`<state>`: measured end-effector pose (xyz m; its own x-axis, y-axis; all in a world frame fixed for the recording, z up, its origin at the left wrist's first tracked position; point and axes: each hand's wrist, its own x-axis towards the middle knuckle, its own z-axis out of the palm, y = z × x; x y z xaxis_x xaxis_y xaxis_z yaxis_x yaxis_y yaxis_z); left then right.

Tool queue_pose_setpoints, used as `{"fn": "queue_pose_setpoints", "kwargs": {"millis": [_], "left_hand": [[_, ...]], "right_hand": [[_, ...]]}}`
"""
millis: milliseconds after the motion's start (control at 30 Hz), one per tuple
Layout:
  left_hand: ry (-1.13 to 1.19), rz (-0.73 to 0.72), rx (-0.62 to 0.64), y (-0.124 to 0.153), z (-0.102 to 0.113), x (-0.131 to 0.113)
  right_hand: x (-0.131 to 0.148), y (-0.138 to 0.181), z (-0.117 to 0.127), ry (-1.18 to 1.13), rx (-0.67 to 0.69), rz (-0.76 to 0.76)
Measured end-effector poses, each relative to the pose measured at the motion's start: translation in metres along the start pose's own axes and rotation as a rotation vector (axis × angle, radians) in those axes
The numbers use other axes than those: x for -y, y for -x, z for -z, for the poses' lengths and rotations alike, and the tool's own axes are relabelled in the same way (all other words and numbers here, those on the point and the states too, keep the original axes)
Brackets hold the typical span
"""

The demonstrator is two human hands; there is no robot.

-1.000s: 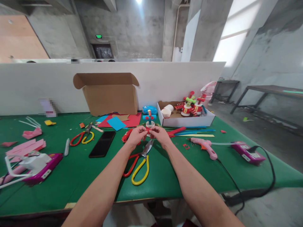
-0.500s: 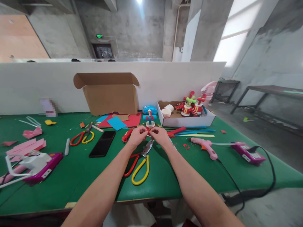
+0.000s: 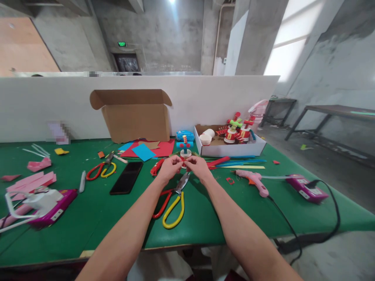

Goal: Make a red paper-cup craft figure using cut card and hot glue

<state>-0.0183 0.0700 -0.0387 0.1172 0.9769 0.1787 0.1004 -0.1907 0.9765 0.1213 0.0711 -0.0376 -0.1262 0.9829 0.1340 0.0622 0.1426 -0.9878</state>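
Observation:
A small paper-cup figure stands upright in the middle, with a blue head bar, red round eyes, an orange-striped top and folded strips at its sides. My left hand is closed, its fingertips pinched at the left of the cup's red front. From the other side my right hand is pinched at the same red front, fingertips nearly meeting the left ones. Both hide the cup's lower part; any small piece between them cannot be made out. Just below the hands lie scissors with red and yellow handles, blades toward the cup.
A white box with similar figures and white cups stands behind right. A pink glue gun lies right, its cord trailing off the edge. Left are a phone, second scissors and a power strip. Coloured card lies behind.
Both hands stay pinched at the cup's front with barely any movement. The view has shifted very slightly; the things on the table keep their places.

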Motion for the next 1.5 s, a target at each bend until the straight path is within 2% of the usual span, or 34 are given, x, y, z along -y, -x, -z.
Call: {"fn": "queue_pose_setpoints", "kwargs": {"millis": [133,200,367,533,700,800,933,1133,1333,1500], "left_hand": [[0.004,0.012,-0.005,0.0005,0.0001,-0.0013],[-0.001,0.017,-0.009,0.0009,-0.0003,-0.0024],[-0.023,0.015,-0.024,0.0015,-0.0011,-0.0038],[-0.014,0.012,-0.034,0.0014,0.0,-0.0046],[-0.013,0.015,-0.023,0.0011,-0.0002,-0.0041],[-0.018,0.019,-0.036,0.0011,-0.0002,-0.004],[-0.002,0.021,-0.03,0.0012,0.0,-0.0046],[0.03,0.031,0.013,0.0018,0.0,-0.006],[0.035,0.014,0.055,0.0023,0.0007,-0.0062],[0.002,0.015,0.057,0.0037,0.0009,-0.0076]], "right_hand": [[0.0011,-0.0006,0.0005,-0.111,0.018,-0.091],[0.0017,-0.0004,0.001,-0.041,0.005,-0.051],[0.0043,0.0011,0.002,0.33,-0.068,0.152],[0.0038,0.0001,0.0042,0.297,-0.04,0.101],[0.0052,0.0003,0.0048,0.402,-0.078,0.164],[0.005,-0.0002,0.0037,0.294,-0.076,0.096],[0.0007,-0.0018,0.0025,0.097,-0.008,-0.004],[-0.0037,-0.0033,0.0034,0.151,-0.03,0.088],[-0.0014,-0.0018,0.0033,0.071,-0.007,0.07],[0.0008,-0.001,0.0039,0.177,-0.031,0.107]]}}
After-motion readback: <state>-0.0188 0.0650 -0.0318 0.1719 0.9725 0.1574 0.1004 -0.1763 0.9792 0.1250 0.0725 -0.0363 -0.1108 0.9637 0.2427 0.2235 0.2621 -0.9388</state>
